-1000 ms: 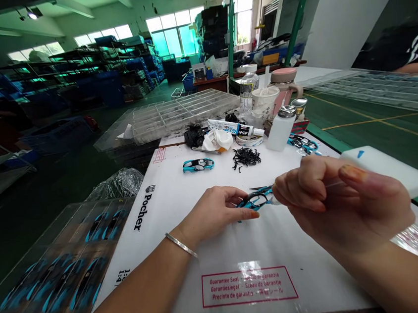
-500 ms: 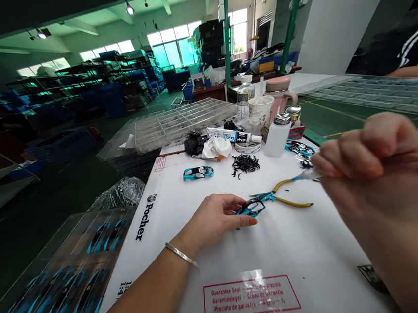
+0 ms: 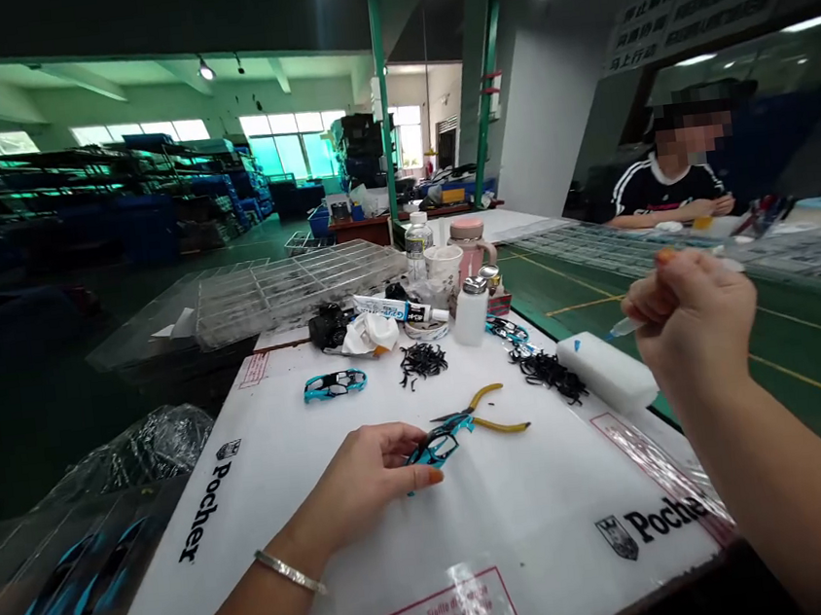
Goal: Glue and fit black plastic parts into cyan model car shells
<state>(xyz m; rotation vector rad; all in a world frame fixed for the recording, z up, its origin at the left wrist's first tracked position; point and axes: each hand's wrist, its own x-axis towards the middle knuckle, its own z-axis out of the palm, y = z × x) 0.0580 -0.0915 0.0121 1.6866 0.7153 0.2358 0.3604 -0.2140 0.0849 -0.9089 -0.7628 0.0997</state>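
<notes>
Two bare hands work above a white cardboard box lid [image 3: 542,519]; the left hand [image 3: 366,478] has curled fingers grasping a turquoise-and-black model car shell [image 3: 436,449], which lies near the lid's middle, just beside one pair of yellow-handled steel pliers [image 3: 481,414]; the right hand [image 3: 690,317], raised at two o'clock from the shell, is clenched on a thin clear applicator [image 3: 625,326]; a second turquoise car shell [image 3: 335,385] lies at eleven o'clock; two heaps of small black parts [image 3: 422,362] lie at twelve and two o'clock; one white foam block [image 3: 606,372] rests at two o'clock, under the right hand.

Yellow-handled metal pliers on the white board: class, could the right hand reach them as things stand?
Probably yes: the right hand is raised nearby, nothing between, though pinching a slender pale tool; the yellow-handled metal pliers lie uncovered.
</notes>
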